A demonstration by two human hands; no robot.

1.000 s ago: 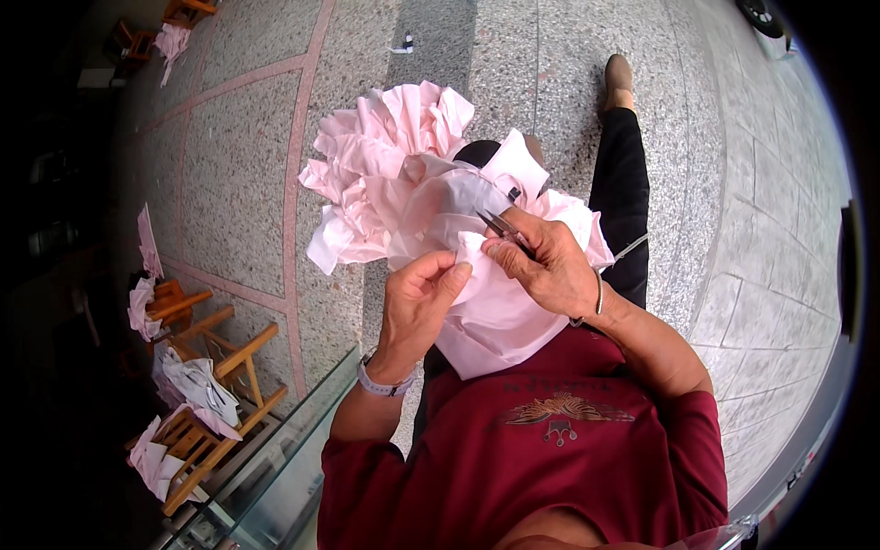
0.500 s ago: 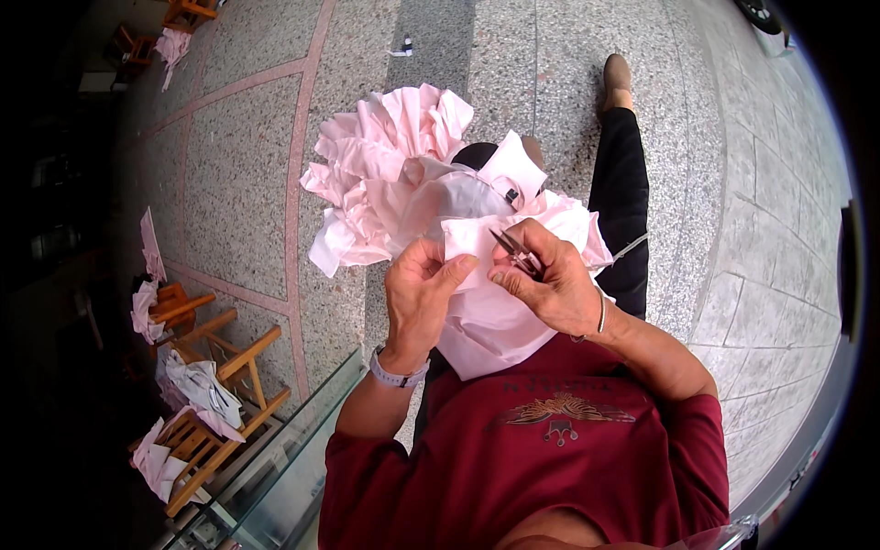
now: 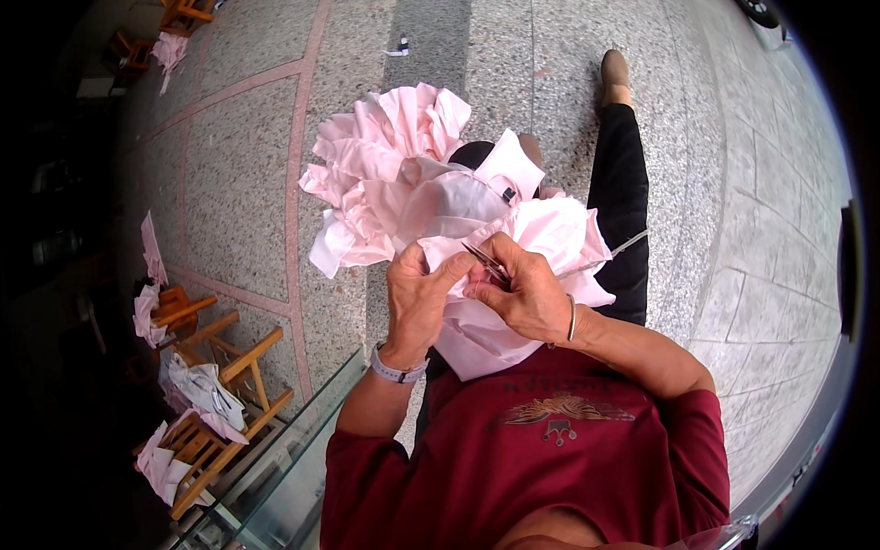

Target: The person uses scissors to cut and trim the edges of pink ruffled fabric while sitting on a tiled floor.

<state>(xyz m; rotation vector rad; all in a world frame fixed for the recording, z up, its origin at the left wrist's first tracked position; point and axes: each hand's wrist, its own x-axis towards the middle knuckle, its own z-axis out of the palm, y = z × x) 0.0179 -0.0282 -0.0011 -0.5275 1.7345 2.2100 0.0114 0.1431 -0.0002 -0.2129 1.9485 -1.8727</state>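
Pale pink fabric garments [image 3: 394, 206] lie bunched over my lap and spill to the left. My left hand [image 3: 423, 298] pinches an edge of the pink cloth between thumb and fingers. Close beside it, my right hand [image 3: 524, 289] grips small thread snips [image 3: 488, 263], their pointed metal blades angled toward my left fingertips. The blades rest at or just above the cloth; whether they touch it I cannot tell. A small dark tag [image 3: 509, 194] shows on the fabric beyond my hands.
At the left, wooden stools [image 3: 234, 394] carry more pink and white cloth [image 3: 206, 390]. A glass-edged table or case [image 3: 293, 458] stands by my left elbow. A small black-and-white scrap [image 3: 401, 48] lies on the speckled floor [image 3: 238, 165]. My outstretched leg [image 3: 621, 202] is at the right.
My right hand has moved left, bringing the snips up against my left fingertips. The cloth beneath it has shifted and spread to the right. My left hand has barely moved.
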